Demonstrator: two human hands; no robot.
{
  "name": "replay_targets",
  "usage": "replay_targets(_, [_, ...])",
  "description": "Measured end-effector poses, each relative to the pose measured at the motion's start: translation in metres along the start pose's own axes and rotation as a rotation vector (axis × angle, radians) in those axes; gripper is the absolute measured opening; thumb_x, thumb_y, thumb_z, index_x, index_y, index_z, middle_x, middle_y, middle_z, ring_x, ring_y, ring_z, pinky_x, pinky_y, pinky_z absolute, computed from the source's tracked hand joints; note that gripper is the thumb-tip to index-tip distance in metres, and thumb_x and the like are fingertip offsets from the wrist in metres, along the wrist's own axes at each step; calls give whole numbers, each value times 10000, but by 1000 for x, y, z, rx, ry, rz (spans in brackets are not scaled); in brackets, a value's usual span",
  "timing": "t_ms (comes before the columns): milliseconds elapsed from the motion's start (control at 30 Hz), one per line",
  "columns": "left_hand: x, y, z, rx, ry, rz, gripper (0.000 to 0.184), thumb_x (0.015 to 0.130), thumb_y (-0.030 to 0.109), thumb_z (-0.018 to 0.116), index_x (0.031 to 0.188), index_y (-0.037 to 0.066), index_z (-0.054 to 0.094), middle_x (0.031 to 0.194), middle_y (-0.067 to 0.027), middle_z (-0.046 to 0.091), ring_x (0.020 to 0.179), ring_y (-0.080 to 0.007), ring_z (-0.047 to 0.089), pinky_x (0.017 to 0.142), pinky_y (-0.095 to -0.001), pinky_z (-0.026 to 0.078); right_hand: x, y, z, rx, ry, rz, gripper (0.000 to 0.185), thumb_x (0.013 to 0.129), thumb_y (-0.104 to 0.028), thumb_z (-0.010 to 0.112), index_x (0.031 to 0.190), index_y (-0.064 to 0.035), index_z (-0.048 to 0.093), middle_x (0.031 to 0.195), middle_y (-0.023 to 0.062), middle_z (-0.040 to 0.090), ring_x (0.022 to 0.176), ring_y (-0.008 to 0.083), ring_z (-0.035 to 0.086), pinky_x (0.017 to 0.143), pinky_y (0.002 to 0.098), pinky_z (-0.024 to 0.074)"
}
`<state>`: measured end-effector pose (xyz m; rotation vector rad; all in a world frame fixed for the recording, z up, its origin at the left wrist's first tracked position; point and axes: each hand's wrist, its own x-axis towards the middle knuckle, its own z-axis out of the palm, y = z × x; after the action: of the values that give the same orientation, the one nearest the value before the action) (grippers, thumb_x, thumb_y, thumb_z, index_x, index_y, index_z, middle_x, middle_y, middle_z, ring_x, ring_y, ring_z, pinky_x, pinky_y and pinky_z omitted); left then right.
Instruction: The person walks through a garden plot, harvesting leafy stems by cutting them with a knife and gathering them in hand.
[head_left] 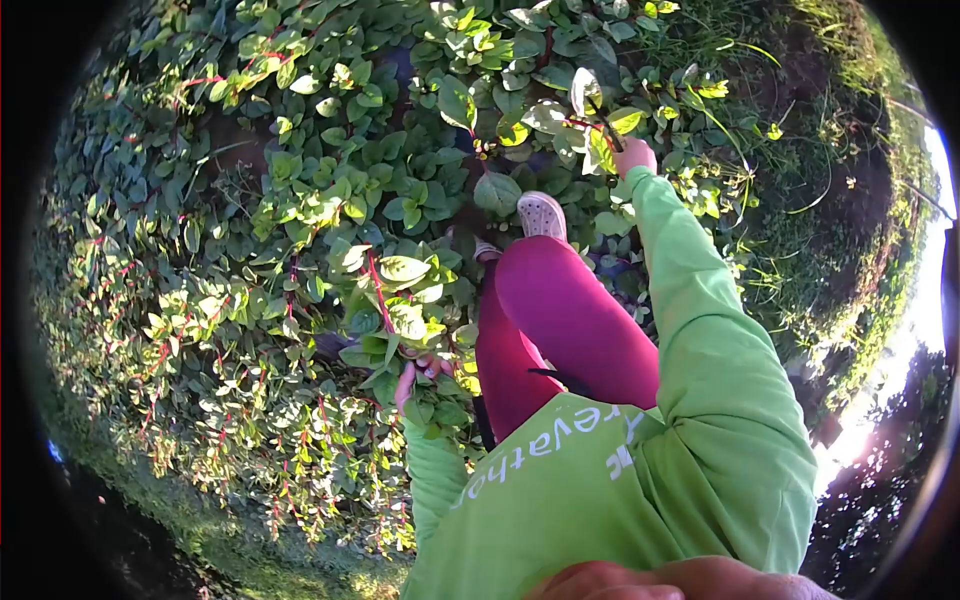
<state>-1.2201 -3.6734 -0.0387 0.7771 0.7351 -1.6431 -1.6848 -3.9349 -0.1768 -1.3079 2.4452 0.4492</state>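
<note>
My right hand [634, 157] reaches out at the upper right, closed around a dark, thin tool [603, 122] whose tip lies among leaves beside a reddish stem. Low on the left, my left hand [422, 372] is closed around a bunch of leafy cuttings [392, 310] with red stems and broad green leaves. Leaves cover part of its fingers. Both arms wear light green sleeves.
Dense leafy plants [330, 180] with red stems spread over the left and middle. Grass [790, 190] grows along the right side. My shoe [542, 216] stands among the plants, below my bent legs in magenta trousers.
</note>
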Motion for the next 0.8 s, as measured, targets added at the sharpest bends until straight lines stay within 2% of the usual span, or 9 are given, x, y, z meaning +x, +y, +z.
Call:
replay_targets(67, [3, 2, 12, -33, 54, -83, 320, 901, 137, 500, 1199, 26, 471, 984, -84, 535, 802, -165, 479, 919, -365, 440, -23, 13, 10, 7, 28, 1, 359, 805, -431, 587, 962, -117, 667, 970, 161, 646, 917, 324, 628, 780, 425, 502])
replay_targets(167, [6, 3, 30, 83, 41, -110, 589, 878, 88, 467, 1403, -26, 225, 1406, -165, 360, 1214, -256, 446, 990, -358, 419, -39, 34, 16, 182, -125, 78, 249, 788, -302, 599, 913, -97, 664, 970, 172, 634, 927, 319, 623, 793, 417, 500])
replay_targets(233, [16, 2, 28, 98, 72, -85, 533, 880, 86, 454, 1383, -4, 301, 1440, -149, 326, 1129, -223, 494, 937, -334, 440, -33, 50, 30, 156, -125, 31, 220, 784, -259, 591, 909, -92, 662, 966, 165, 635, 926, 323, 621, 793, 421, 497])
replay_targets(333, [40, 18, -14, -151, -158, -341, 494, 874, 87, 454, 1360, 44, 381, 1369, -114, 427, 980, -172, 522, 843, -297, 450, -35, 51, 14, 169, -135, 23, 255, 796, -289, 585, 955, -102, 655, 961, 163, 644, 925, 324, 619, 799, 426, 491])
replay_targets(400, [43, 7, 22, -55, -199, -485, 505, 863, 102, 478, 1363, 95, 405, 1010, 21, 567, 771, -109, 460, 734, -259, 409, -33, 37, -18, 184, -139, 43, 310, 795, -393, 606, 937, -123, 667, 972, 147, 644, 921, 319, 617, 789, 428, 490])
replay_targets(500, [66, -11, 51, -60, -90, -299, 506, 871, 108, 457, 1370, 75, 383, 947, 29, 544, 732, -98, 438, 697, -253, 385, -3, 14, -51, 136, -4, -128, 302, 764, -355, 643, 1021, -198, 671, 1006, 116, 623, 926, 300, 609, 800, 397, 493])
replay_targets(667, [106, -30, 87, -72, -181, -388, 484, 967, 292, 395, 1399, 86, 320, 962, 29, 566, 712, -110, 467, 671, -259, 400, 79, -54, -92, 520, 201, -302, 371, 731, -266, 704, 1047, -83, 636, 951, 143, 639, 877, 301, 619, 782, 347, 488])
replay_targets(733, [129, -36, 93, -77, -204, -391, 489, 993, 333, 336, 1412, 85, 286, 908, 36, 533, 693, -107, 450, 663, -256, 391, 110, -97, -121, 667, 158, -288, 413, 707, -312, 704, 1069, -124, 638, 999, 160, 630, 890, 306, 619, 796, 383, 484])
replay_targets(800, [144, -43, 106, -116, -205, -417, 491, 988, 315, 354, 1420, 100, 267, 839, 40, 490, 680, -104, 438, 655, -255, 384, 145, -143, -148, 1005, -113, -197, 396, 705, -292, 716, 1057, -125, 646, 969, 135, 653, 856, 256, 639, 788, 363, 487])
